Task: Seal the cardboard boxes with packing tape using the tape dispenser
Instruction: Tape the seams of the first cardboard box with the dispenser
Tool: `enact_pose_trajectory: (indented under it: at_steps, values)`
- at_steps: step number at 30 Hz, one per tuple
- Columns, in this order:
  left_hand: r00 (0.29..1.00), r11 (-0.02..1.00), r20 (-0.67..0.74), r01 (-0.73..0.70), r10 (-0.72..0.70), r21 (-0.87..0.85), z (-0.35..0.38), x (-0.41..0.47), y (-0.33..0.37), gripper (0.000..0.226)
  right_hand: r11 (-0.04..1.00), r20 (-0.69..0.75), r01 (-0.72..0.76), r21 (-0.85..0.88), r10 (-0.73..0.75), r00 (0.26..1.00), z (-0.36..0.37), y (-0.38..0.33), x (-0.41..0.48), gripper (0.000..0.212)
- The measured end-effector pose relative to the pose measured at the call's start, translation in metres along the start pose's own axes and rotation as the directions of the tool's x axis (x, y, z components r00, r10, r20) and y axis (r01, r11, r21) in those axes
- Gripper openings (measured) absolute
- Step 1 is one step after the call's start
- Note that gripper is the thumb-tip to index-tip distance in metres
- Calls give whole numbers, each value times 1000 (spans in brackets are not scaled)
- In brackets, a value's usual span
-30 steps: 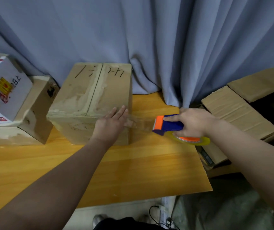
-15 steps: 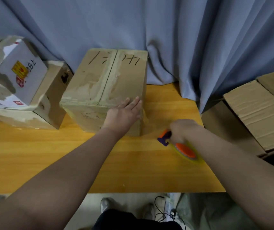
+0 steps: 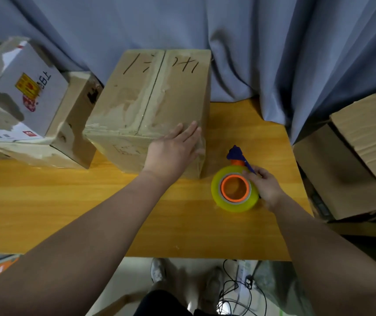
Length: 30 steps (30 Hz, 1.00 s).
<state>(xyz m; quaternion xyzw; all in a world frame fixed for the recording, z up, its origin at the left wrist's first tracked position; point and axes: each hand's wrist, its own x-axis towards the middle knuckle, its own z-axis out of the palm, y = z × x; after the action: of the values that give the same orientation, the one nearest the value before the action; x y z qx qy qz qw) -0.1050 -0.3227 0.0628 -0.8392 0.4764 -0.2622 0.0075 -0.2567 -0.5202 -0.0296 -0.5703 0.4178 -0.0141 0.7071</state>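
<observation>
1. Left hand, fingers straight and together, presses flat on the near right corner of the cardboard box.
2. Right hand grips the tape dispenser, which rests on the wooden table just right of that box.

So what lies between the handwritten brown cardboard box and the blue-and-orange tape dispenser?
Only bare orange wooden table, shown in the head view.

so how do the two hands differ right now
The left hand lies flat, fingers straight, on the near right corner of the marked cardboard box; the right hand curls around the tape dispenser. The left hand sits up on the box; the right hand is low at the table. Both are bare.
</observation>
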Motion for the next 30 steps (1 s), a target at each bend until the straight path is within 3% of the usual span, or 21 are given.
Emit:
enact_pose_trajectory:
  at_steps: [2, 7, 9, 11, 14, 16, 19, 22, 27, 30]
  values:
    - [1000, 999, 30, 1, -3, 43, 0, -1, 0, 49, 999, -8, 32, -7, -32, 999, 3, 6, 8, 30]
    - [999, 999, 32, 28, -28, -18, 0, 0, 0, 50, 955, -95, 102, -280, -133, 987, -1, 19, 18, 33]
    - [999, 999, 39, 30, -29, -31, -3, 2, 1, 51, 858, -138, 119, -500, -214, 967, 2, 16, 16, 41]
    - [997, 999, 82, 19, -16, -34, -6, 3, 1, 53, 729, -155, 226, -647, -415, 897, 13, 4, 4, 52]
    - [988, 1000, 152, 21, -22, 3, -15, 5, 1, 55, 678, 8, 532, -507, -614, 789, 45, -24, -37, 66]
    - [975, 998, 218, 54, -45, -36, -22, 4, 4, 57, 633, 159, 600, -489, -612, 775, 69, -32, -58, 76]
    - [955, 993, 295, 77, -46, -94, -28, 6, 7, 63, 546, 199, 596, -589, -617, 761, 95, -28, -51, 74]
    - [947, 992, 316, 83, -50, -92, -32, 8, 8, 65, 581, 99, 528, -619, -610, 787, 108, -28, -39, 71]
    - [929, 996, 371, 29, 2, -79, -34, 3, 5, 68, 422, -6, 464, -779, -745, 667, 103, -22, -35, 44]
    - [913, 996, 403, -37, 67, -81, -34, -4, -7, 70, 366, 14, 435, -823, -752, 659, 102, -18, -30, 42]
